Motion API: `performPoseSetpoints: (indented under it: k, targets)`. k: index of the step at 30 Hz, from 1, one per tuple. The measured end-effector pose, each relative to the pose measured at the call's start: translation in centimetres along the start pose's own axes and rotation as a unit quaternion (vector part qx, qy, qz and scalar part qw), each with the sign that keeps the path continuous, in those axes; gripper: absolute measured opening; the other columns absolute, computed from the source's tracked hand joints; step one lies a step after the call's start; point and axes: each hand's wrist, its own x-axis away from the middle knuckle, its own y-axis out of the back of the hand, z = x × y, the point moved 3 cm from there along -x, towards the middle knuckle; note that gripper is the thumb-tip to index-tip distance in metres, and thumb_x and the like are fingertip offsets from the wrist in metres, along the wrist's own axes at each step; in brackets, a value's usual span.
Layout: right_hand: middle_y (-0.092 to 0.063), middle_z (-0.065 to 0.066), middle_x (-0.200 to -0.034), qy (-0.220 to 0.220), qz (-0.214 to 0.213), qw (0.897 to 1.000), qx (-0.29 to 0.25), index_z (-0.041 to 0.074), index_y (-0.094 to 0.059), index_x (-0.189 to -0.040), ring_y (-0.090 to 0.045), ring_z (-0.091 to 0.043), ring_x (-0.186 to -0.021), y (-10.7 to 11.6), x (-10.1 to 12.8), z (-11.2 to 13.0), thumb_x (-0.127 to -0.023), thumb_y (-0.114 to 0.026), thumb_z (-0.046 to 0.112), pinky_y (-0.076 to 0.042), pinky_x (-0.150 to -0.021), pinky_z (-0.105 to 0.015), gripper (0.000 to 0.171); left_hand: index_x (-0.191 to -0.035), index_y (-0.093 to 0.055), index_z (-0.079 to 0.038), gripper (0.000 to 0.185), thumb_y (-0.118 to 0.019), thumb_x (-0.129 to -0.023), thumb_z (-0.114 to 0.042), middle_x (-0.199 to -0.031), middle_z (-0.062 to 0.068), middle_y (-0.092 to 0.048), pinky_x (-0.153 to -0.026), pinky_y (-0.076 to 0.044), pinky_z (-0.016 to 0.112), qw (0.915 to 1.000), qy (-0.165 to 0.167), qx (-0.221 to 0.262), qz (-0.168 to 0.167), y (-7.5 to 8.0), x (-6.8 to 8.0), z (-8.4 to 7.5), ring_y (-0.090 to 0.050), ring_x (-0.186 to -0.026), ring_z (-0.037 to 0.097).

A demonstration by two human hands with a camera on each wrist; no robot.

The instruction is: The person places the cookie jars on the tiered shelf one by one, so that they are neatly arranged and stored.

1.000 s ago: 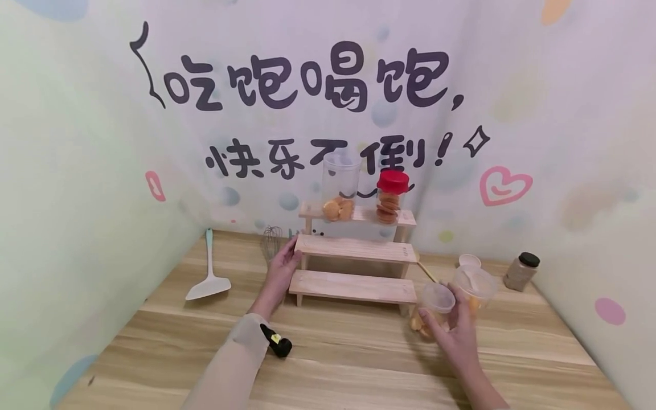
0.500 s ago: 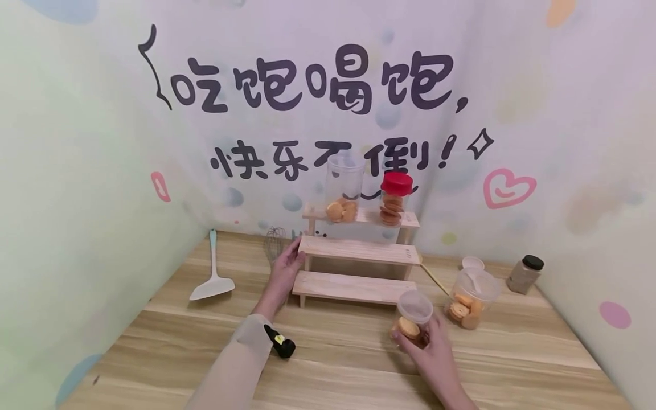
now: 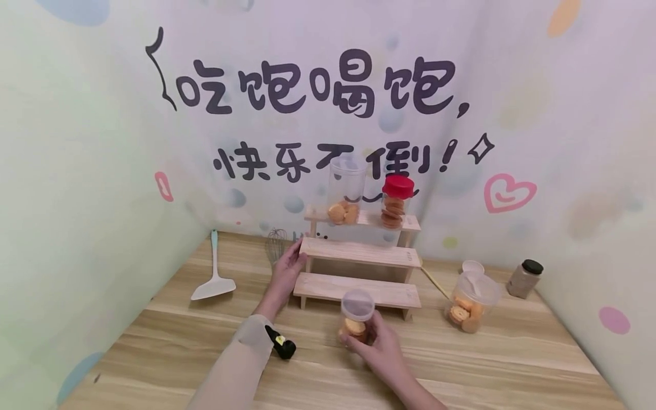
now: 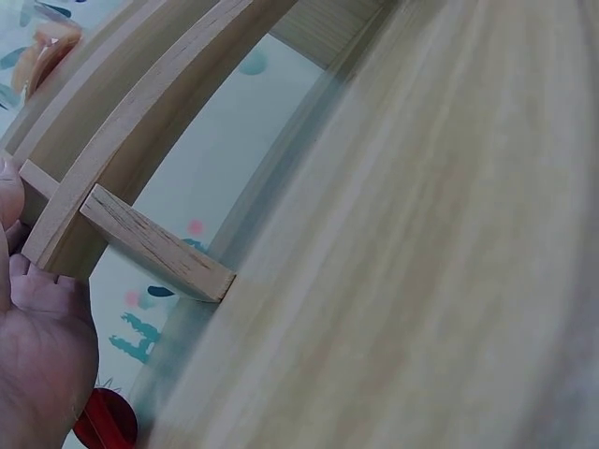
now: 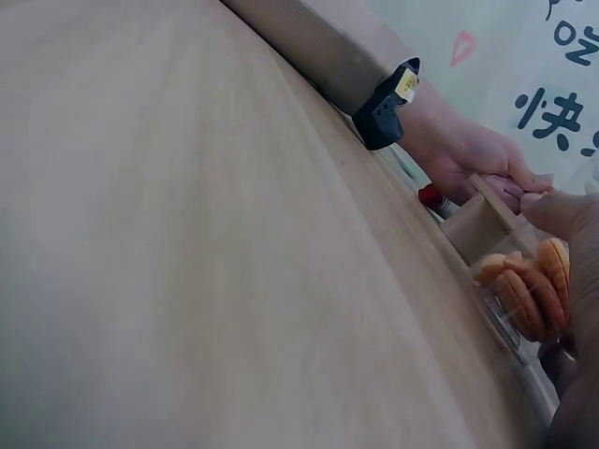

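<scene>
In the head view my right hand (image 3: 384, 348) grips a small clear jar of cookies (image 3: 357, 310) in front of a three-step wooden display stand (image 3: 359, 252). Cookies (image 5: 533, 290) show through its wall in the right wrist view, where my fingers cover part of it. My left hand (image 3: 283, 277) holds the left end of the stand's middle step, thumb and fingers at the board's edge (image 4: 65, 220) in the left wrist view. On the top step stand a tall clear jar (image 3: 347, 185) with some cookies and a red-lidded jar (image 3: 396, 202) of stacked cookies.
To the right sits a wider cookie jar (image 3: 471, 302), with a white scoop (image 3: 472, 267) and a black-capped jar (image 3: 525, 279) behind it. A white spatula (image 3: 213, 287) lies at left; a whisk (image 3: 277, 245) is behind my left hand.
My right hand has carried the small cookie jar leftward, from beside the wider jar to in front of the stand's bottom step. The left hand stays on the stand.
</scene>
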Motion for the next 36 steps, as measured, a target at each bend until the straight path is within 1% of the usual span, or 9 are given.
performPoseSetpoints:
  k: [2, 6, 9, 13, 19, 24, 29, 33, 36]
  targets:
    - [-0.070, 0.007, -0.115, 0.024, 0.003, 1.000, 0.015, 0.026, -0.060, -0.125, -0.066, -0.015, -0.106, -0.7, -0.7, 0.1, -0.076, -0.090, 0.028, -0.056, -0.091, -0.031, 0.057, -0.157, -0.032, -0.004, 0.057, -0.054, -0.106, -0.017, -0.163, 0.013, -0.028, -0.122, -0.025, 0.036, 1.0000, 0.004, -0.008, -0.001, -0.1, 0.4, -0.8, -0.026, -0.150, 0.027]
    - [-0.068, 0.010, -0.120, 0.085, -0.014, 0.995, 0.039, 0.026, -0.062, -0.126, -0.066, -0.014, -0.110, -1.5, -1.7, 0.4, -0.076, -0.091, 0.027, -0.054, -0.098, -0.040, 0.059, -0.156, -0.037, -0.010, 0.057, -0.057, -0.104, -0.024, -0.161, 0.009, -0.033, -0.122, -0.027, 0.036, 0.9998, 0.002, -0.013, -0.014, 0.0, 0.5, 0.1, -0.030, -0.148, 0.025]
    - [-0.068, 0.008, -0.119, 0.135, -0.037, 0.989, 0.045, 0.021, -0.062, -0.126, -0.067, -0.016, -0.107, -1.6, -2.4, 0.7, -0.075, -0.092, 0.026, -0.057, -0.094, -0.039, 0.058, -0.155, -0.040, -0.015, 0.057, -0.058, -0.103, -0.029, -0.161, 0.007, -0.035, -0.121, -0.028, 0.035, 0.9996, -0.005, -0.011, -0.024, 0.1, 0.0, 1.4, -0.032, -0.148, 0.023]
    - [-0.070, 0.001, -0.117, 0.197, -0.062, 0.977, 0.063, 0.012, -0.063, -0.125, -0.068, -0.016, -0.102, -1.5, -3.1, 1.0, -0.074, -0.093, 0.024, -0.059, -0.087, -0.032, 0.060, -0.155, -0.039, -0.013, 0.056, -0.058, -0.104, -0.027, -0.161, 0.008, -0.034, -0.121, -0.027, 0.036, 0.9996, -0.006, -0.010, -0.026, 0.1, -0.1, 1.3, -0.031, -0.148, 0.024]
    - [-0.072, -0.009, -0.111, 0.285, -0.109, 0.947, 0.098, 0.004, -0.065, -0.121, -0.069, -0.020, -0.094, -1.0, -4.1, 1.2, -0.064, -0.097, 0.015, -0.058, -0.079, -0.023, 0.067, -0.155, -0.041, -0.016, 0.055, -0.059, -0.103, -0.028, -0.161, 0.007, -0.035, -0.121, -0.029, 0.035, 0.9994, -0.001, -0.016, -0.031, 0.2, -0.1, 1.3, -0.032, -0.148, 0.023]
    - [-0.069, -0.014, -0.116, 0.369, -0.128, 0.914, 0.112, -0.001, -0.061, -0.126, -0.066, -0.026, -0.103, -0.5, -5.0, 1.1, -0.066, -0.096, 0.018, -0.053, -0.090, -0.017, 0.072, -0.155, -0.041, -0.017, 0.055, -0.059, -0.103, -0.028, -0.161, 0.007, -0.035, -0.121, -0.029, 0.034, 0.9994, -0.001, -0.019, -0.030, 0.3, -0.1, 1.3, -0.032, -0.148, 0.022]
    - [-0.066, -0.017, -0.119, 0.399, -0.154, 0.898, 0.103, -0.005, -0.057, -0.131, -0.064, -0.029, -0.109, -0.3, -6.0, 0.9, -0.078, -0.089, 0.026, -0.049, -0.102, -0.022, 0.069, -0.155, -0.040, -0.018, 0.056, -0.058, -0.104, -0.029, -0.161, 0.005, -0.034, -0.121, -0.029, 0.034, 0.9993, 0.004, -0.023, -0.031, 0.3, -0.1, 1.2, -0.032, -0.148, 0.022]
    - [-0.065, -0.023, -0.117, 0.395, -0.187, 0.895, 0.091, -0.010, -0.056, -0.128, -0.064, -0.036, -0.106, -0.2, -6.7, 1.6, -0.076, -0.089, 0.010, -0.049, -0.103, -0.026, 0.065, -0.156, -0.039, -0.017, 0.058, -0.058, -0.103, -0.030, -0.162, 0.006, -0.033, -0.121, -0.029, 0.036, 0.9992, 0.002, -0.026, -0.029, 0.3, -0.2, 1.2, -0.031, -0.148, 0.023]
    - [-0.062, -0.028, -0.119, 0.371, -0.215, 0.900, 0.076, -0.015, -0.053, -0.129, -0.062, -0.041, -0.107, 0.0, -7.1, 3.0, -0.072, -0.086, -0.005, -0.049, -0.101, -0.028, 0.066, -0.156, -0.038, -0.015, 0.059, -0.059, -0.103, -0.032, -0.162, 0.007, -0.032, -0.121, -0.028, 0.036, 0.9994, -0.004, -0.025, -0.024, 0.2, -0.3, 1.2, -0.030, -0.148, 0.024]
